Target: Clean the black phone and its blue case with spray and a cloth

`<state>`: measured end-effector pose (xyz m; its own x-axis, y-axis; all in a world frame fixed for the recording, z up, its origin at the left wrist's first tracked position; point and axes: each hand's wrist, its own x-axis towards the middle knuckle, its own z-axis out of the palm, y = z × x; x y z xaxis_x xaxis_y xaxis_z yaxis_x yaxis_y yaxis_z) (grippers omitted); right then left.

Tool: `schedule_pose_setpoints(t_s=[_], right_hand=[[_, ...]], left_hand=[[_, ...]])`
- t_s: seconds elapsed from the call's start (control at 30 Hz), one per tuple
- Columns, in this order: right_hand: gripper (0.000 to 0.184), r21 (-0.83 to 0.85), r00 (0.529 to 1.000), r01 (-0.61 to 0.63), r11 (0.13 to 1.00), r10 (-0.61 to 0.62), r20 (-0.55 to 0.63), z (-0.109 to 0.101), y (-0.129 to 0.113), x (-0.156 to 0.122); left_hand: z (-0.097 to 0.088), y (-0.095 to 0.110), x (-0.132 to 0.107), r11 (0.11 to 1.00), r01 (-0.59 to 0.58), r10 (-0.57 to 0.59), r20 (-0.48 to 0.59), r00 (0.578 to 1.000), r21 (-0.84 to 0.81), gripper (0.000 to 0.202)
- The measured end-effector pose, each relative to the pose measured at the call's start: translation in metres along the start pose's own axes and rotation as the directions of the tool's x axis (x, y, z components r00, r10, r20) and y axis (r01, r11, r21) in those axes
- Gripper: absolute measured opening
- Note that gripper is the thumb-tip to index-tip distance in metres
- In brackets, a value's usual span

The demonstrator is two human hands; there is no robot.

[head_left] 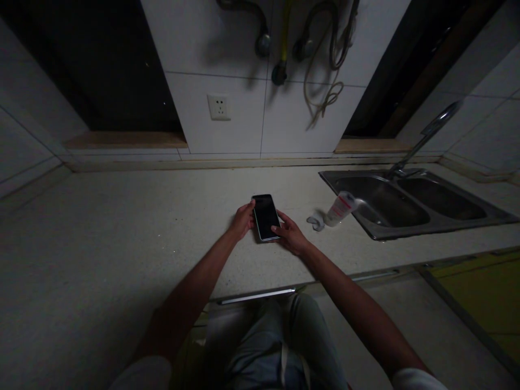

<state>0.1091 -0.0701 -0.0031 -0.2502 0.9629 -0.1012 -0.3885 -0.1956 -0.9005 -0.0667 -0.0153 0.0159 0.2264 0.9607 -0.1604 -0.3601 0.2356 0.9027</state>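
Observation:
A smartphone [266, 215] with a dark screen is held over the counter, its face turned up towards me. My left hand [243, 221] grips its left edge, the thumb near the upper left corner. On the other side, my right hand [291, 234] holds the lower right edge, with the thumb resting over the bottom of the screen. The fingers beneath the phone are mostly hidden. A crumpled grey-white piece [316, 221], cloth or paper, lies to the right of my right hand. Close beside it is a clear plastic cup [340, 209] with red markings.
A double steel sink [376, 234] with a tall faucet [424, 135] is set into the counter [122, 227] at right. The tiled wall behind carries a power socket [219, 108] and pipe fittings [280, 70]. Dark window openings flank it. A metal strip [258, 296] marks the counter's front edge.

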Motion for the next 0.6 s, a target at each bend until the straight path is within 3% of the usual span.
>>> schedule_pose_setpoints(t_s=[0.17, 0.27, 0.37, 0.47, 0.6], right_hand=[[0.062, -0.081, 0.988, 0.071, 0.994, -0.081, -0.133, -0.001, 0.001, 0.007], [0.043, -0.300, 0.962, 0.141, 0.943, -0.202, -0.184, -0.003, 0.000, 0.009], [0.034, -0.588, 0.930, 0.169, 0.791, -0.326, -0.171, -0.006, -0.002, 0.007], [0.034, -0.744, 0.921, 0.159, 0.648, -0.370, -0.125, -0.007, -0.005, 0.003], [0.036, -0.912, 0.919, 0.073, 0.403, -0.383, -0.095, -0.005, -0.008, 0.000]], left_hand=[[-0.003, -0.001, 0.000, 0.976, -0.036, 0.055, -0.085, 0.995, 0.217, 0.045], [-0.004, -0.001, 0.001, 0.942, -0.038, 0.076, -0.103, 0.992, 0.335, 0.039], [-0.005, -0.003, 0.001, 0.871, -0.064, 0.133, -0.110, 0.985, 0.487, 0.039], [-0.007, -0.004, -0.002, 0.756, -0.115, 0.225, -0.091, 0.970, 0.645, 0.048], [-0.009, -0.001, -0.009, 0.459, -0.221, 0.376, 0.037, 0.926, 0.860, 0.046]])
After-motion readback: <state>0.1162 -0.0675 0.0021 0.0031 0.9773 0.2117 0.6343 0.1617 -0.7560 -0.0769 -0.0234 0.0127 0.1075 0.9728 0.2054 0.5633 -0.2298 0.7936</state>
